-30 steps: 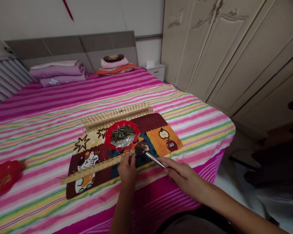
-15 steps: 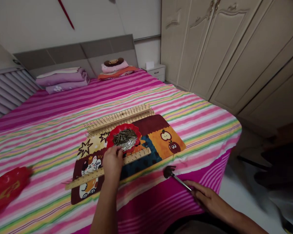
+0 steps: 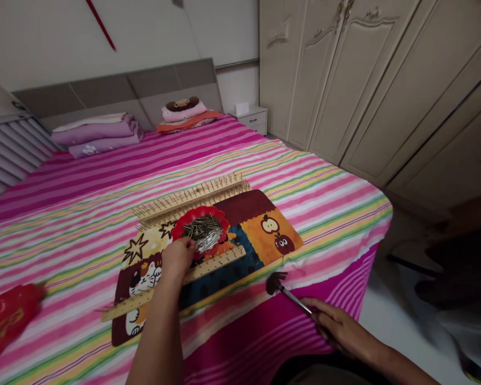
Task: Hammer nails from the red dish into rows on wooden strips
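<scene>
My left hand [image 3: 177, 258] reaches to the near rim of a red dish [image 3: 188, 219] heaped with thin metal nails [image 3: 203, 230]; its fingers are curled at the pile, and what they pinch is hidden. Just below it a long wooden strip [image 3: 220, 260] with marks along it lies across a colourful cartoon mat [image 3: 260, 224]. My right hand [image 3: 336, 327] rests near the bed's edge, closed round the metal handle of a small hammer [image 3: 278, 284] whose dark head lies on the bedspread.
Behind the dish lies a second wooden strip [image 3: 192, 193] studded with upright nails. A red bag [image 3: 6, 315] lies at the left on the striped bedspread [image 3: 84, 203]. Folded blankets [image 3: 96, 133] sit at the headboard. Wardrobe doors [image 3: 344, 80] stand to the right.
My left hand left the near wooden strip and went up to the dish of nails. My right hand drew the hammer back from the strip to the bed's edge.
</scene>
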### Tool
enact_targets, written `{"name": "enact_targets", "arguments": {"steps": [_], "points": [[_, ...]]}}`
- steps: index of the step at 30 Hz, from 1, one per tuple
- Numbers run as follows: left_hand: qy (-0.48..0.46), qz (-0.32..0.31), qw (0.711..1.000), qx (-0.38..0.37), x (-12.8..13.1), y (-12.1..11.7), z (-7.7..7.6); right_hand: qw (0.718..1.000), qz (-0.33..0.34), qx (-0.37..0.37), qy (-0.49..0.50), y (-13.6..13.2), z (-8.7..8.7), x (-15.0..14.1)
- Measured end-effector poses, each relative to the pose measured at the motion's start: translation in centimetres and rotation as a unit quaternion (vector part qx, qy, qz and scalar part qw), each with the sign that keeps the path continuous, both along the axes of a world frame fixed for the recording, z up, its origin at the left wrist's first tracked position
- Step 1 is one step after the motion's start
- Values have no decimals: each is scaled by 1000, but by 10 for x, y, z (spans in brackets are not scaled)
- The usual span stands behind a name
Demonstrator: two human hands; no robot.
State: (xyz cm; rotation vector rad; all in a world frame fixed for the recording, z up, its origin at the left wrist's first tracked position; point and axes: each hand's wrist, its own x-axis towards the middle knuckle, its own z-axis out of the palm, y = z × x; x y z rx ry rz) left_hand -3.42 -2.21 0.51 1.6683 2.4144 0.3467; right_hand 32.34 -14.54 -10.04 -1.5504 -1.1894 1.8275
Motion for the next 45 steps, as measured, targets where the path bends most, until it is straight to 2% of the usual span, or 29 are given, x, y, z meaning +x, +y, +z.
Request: {"name": "enact_targets", "arguments": {"steps": [3, 6, 8, 9, 12, 15, 21, 25, 30, 37, 45], "points": [[-180, 22, 981, 74, -1, -14, 6, 1000, -6, -5, -4, 1, -2, -1], [-374, 31, 918, 127, 10, -32, 12, 1000, 2, -19, -18, 2, 4, -1], [-441, 32, 885, 144, 19, -45, 14, 999, 10, -25, -22, 3, 10, -1], [-454, 36, 878, 147, 23, -51, 13, 999, 11, -27, -24, 3, 12, -2], [-462, 63, 871, 152, 33, -66, 5, 999, 6, -23, -30, 2, 16, -2], [-465, 91, 866, 161, 39, -73, -12, 999, 6, -20, -29, 2, 15, -2], [-452, 139, 852, 223, 51, -73, -49, 999, 9, -30, -34, 2, 12, -1], [-433, 157, 850, 256, 59, -70, -65, 999, 4, -32, -32, 2, 13, 0], [-413, 172, 854, 264, 64, -69, -68, 998, 6, -42, -38, 2, 13, 0], [-428, 195, 838, 277, 69, -67, -64, 999, 3, -34, -36, 1, 11, 1], [-398, 199, 850, 283, 69, -67, -72, 998, 8, -38, -39, 2, 12, 0]]}}
